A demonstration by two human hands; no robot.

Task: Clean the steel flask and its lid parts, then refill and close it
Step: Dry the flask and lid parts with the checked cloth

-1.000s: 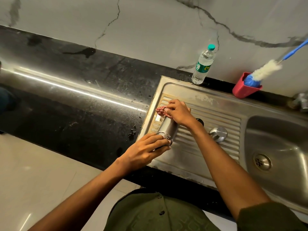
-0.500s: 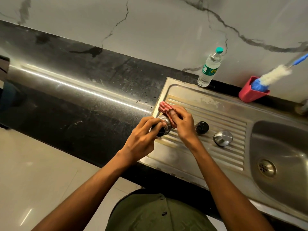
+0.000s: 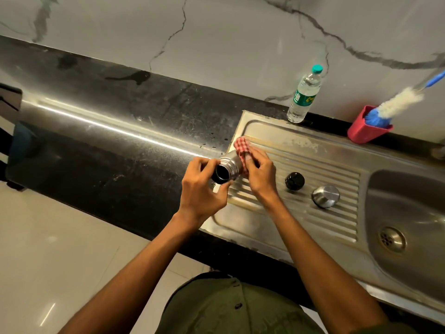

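The step in hand looks like drying or wiping the outside of the steel flask point(image 3: 228, 166), which is held tilted above the left end of the sink's draining board point(image 3: 313, 213), its open mouth turned toward the camera. The left hand point(image 3: 201, 189) is closed around the neck just below the threaded rim, and the right hand point(image 3: 258, 172) presses a red checked cloth point(image 3: 242, 147) against the flask's far side, fingers curled on the fabric. The mouth shows only darkness, so whether any water is inside cannot be told, though it is probably empty. To the right on the ribbed board lie the lid parts: a black inner stopper point(image 3: 294, 180) and, just beside it, a steel outer cap point(image 3: 325, 196), apart from each other. At the far edge stands a capped plastic water bottle point(image 3: 305, 95), largely full, and a red holder point(image 3: 366, 128) with a bottle brush point(image 3: 395, 103) leaning out. Next would come refilling, which calls for setting the flask upright and putting the cloth down.
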